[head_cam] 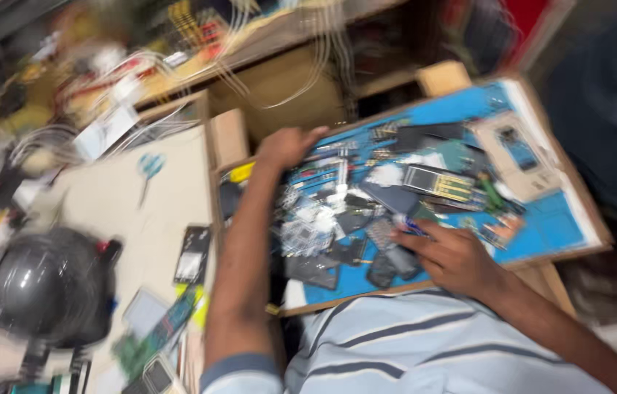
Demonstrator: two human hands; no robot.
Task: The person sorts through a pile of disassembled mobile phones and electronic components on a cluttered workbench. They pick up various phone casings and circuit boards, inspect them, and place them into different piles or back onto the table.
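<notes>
1. Step in hand, as judged: sorting through loose phone parts heaped on a shallow wooden tray (592,241) with a blue lining, which rests across the person's lap in front of the workbench.
2. Right hand (449,255): rests on the pile near the tray's near edge, fingers curled and pointing toward the tray's middle. They seem pinched on a small pale part (405,225), but blur hides the contact; the grip cannot be told for certain.
3. Left hand (288,146): at the tray's far left corner, fingers bent over the rim or the parts just inside it. Whether it grasps the rim or only rests there cannot be told.
4. Things about the right hand: dark phone covers (385,266) just beside the fingers; a keypad phone body (436,182) toward the tray's middle; a circuit board (502,230) nearer the right edge.
5. Next move, as judged: lifting one small piece clear calls for a fine fingertip pinch and a steadied tray, since the parts overlap and touch.
6. Elsewhere: a grey helmet (49,284) at the near left edge of the pale table (170,211); a black phone frame (192,255) and further handsets (166,328) lie near it.
7. Hard to make out: the whole view is motion-blurred. Wires and clutter on the far bench are smeared; most small parts cannot be identified; the tray's near left corner is hidden by the left forearm.
</notes>
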